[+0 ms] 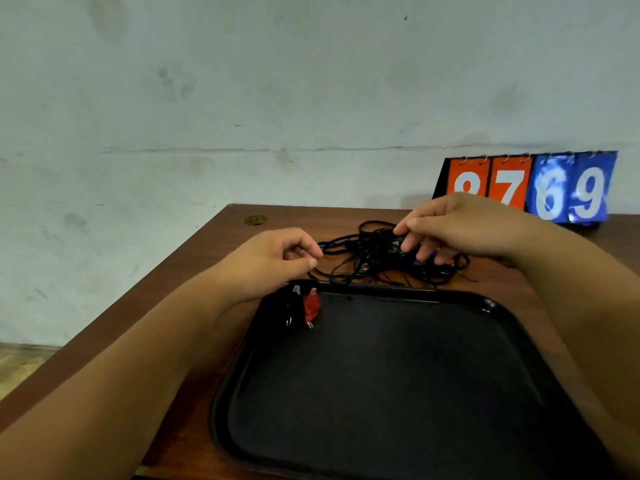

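Though tangled, cords (374, 251) on wall-side table (214, 244)

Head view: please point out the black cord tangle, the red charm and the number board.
black cord tangle (370, 249): head view, on the dense middle of the knot.
red charm (311, 305): head view, on its red body.
number board (588, 194): head view, on the blue card with the 9.
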`<state>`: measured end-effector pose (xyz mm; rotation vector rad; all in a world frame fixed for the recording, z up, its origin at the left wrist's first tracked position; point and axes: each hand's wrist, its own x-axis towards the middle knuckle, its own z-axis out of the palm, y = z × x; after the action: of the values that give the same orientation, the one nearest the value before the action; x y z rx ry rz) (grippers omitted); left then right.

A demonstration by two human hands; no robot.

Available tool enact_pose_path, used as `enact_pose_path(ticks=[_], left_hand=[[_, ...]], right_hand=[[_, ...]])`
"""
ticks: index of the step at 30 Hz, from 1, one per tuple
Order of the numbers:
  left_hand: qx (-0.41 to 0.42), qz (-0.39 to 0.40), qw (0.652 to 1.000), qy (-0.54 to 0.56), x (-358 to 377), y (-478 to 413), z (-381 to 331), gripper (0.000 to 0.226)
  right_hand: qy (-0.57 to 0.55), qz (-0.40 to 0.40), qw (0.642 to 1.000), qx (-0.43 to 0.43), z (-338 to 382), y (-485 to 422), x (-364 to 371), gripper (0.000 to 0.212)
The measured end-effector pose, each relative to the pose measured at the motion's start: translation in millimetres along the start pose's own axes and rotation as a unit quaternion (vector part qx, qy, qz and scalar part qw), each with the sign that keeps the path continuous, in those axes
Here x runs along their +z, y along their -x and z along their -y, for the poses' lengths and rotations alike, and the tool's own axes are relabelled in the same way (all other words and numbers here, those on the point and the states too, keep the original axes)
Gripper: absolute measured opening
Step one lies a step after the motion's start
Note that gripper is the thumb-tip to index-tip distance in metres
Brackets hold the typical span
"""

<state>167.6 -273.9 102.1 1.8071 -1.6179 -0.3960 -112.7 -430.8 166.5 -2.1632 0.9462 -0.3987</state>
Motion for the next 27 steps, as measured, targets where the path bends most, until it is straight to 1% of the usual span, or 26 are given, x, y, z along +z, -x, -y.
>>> enact_pose_path(ticks=[3,5,9,14,17,20,27], left_hand=[[0.033,0.043,0.997,-0.055,2.9,-14.9,-23.1,0.011],[0.045,0.049,0.995,-0.078,4.7,-28.1,-37.2,0.011],[0.050,0.059,0.992,-0.102,13.6,-65.0,-51.8,0.013],[0.057,0.104,0.974,-0.191,30.9,-109.9,-44.0,0.020],[0.045,0.093,0.979,-0.173,39.0,-123.3,-31.2,0.027],[0.029,0.072,0.983,-0.168,43.0,-129.8,-15.4,0.029],[0.022,0.080,0.982,-0.172,46.9,-130.9,-4.5,0.032]], right_hand=[[-0.011,-0.108,0.994,0.002,-29.9,-6.7,9.1,0.028],[-0.011,-0.133,0.991,0.000,-46.9,-11.8,15.7,0.028],[0.038,-0.142,0.989,-0.018,-73.0,-20.2,17.3,0.022],[0.095,-0.141,0.984,-0.047,-89.5,-25.2,13.3,0.026],[0.119,-0.140,0.982,-0.053,-91.0,-30.1,13.1,0.032],[0.146,-0.128,0.980,-0.040,-90.1,-36.8,16.7,0.037],[0.191,-0.106,0.976,-0.003,-94.2,-44.6,20.3,0.045]])
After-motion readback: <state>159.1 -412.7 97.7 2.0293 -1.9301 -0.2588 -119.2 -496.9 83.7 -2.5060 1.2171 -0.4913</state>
